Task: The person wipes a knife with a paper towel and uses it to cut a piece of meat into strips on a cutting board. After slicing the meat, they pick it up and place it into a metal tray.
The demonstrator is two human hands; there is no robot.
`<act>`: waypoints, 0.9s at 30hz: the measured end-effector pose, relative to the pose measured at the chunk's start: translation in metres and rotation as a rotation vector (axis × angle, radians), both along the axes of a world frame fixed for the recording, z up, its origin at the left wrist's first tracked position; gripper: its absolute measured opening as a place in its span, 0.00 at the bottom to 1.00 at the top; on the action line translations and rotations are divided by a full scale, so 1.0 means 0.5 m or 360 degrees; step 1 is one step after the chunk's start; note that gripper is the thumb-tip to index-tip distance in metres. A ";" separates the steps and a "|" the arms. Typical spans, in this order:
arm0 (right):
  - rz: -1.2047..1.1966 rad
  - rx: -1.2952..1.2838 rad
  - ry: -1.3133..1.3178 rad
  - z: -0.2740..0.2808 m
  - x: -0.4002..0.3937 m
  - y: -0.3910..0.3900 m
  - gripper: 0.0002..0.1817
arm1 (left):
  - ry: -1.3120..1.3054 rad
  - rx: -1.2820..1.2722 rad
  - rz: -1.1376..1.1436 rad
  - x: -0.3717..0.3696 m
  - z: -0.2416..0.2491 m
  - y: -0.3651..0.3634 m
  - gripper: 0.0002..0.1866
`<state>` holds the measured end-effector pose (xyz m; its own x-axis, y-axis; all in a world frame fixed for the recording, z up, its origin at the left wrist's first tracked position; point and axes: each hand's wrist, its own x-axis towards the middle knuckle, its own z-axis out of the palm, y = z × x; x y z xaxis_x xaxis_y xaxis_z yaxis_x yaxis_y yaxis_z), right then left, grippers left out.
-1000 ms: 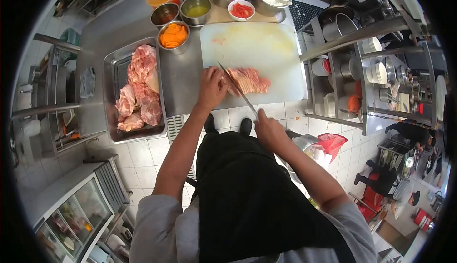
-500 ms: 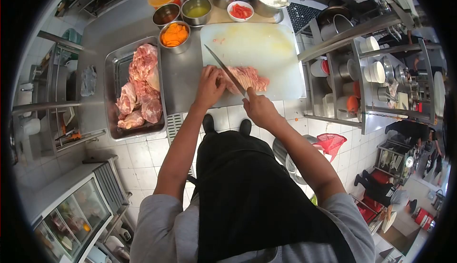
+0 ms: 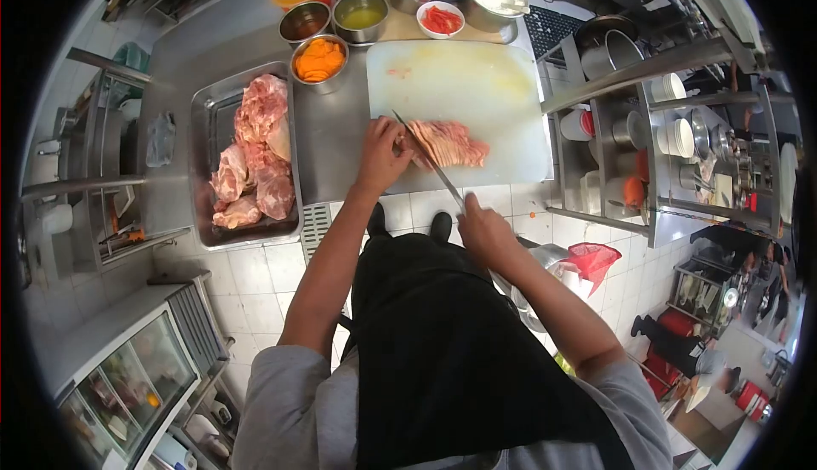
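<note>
Your left hand (image 3: pixel 382 153) had its fingers curled and bunched at the left end of the sliced meat (image 3: pixel 457 143) — whether they pinched it, you could not tell. Your right hand (image 3: pixel 487 230) wrapped its fingers around the handle of the knife (image 3: pixel 441 175), whose blade slanted past the left fingertips. The meat lay right of those fingertips on the cutting board (image 3: pixel 451 70) — with the metal tray (image 3: pixel 199 168) of raw pieces (image 3: pixel 262 117) well apart to their left on the tabletop (image 3: pixel 328 130).
</note>
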<state>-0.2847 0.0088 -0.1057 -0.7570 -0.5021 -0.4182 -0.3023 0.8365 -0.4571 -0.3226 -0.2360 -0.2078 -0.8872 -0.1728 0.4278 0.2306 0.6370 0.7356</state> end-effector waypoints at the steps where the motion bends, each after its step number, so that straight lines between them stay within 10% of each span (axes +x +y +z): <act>1: -0.0005 -0.0124 0.0098 -0.042 -0.015 -0.012 0.16 | -0.0006 0.0001 -0.0005 -0.001 0.000 0.000 0.14; 8: 0.0044 -0.0637 0.0084 -0.107 -0.141 -0.075 0.16 | -0.0083 0.0133 -0.0099 0.020 0.014 0.003 0.14; 27: 0.0030 -0.0134 0.0067 -0.006 -0.027 -0.034 0.16 | -0.0171 0.0079 -0.0169 0.020 0.025 -0.023 0.18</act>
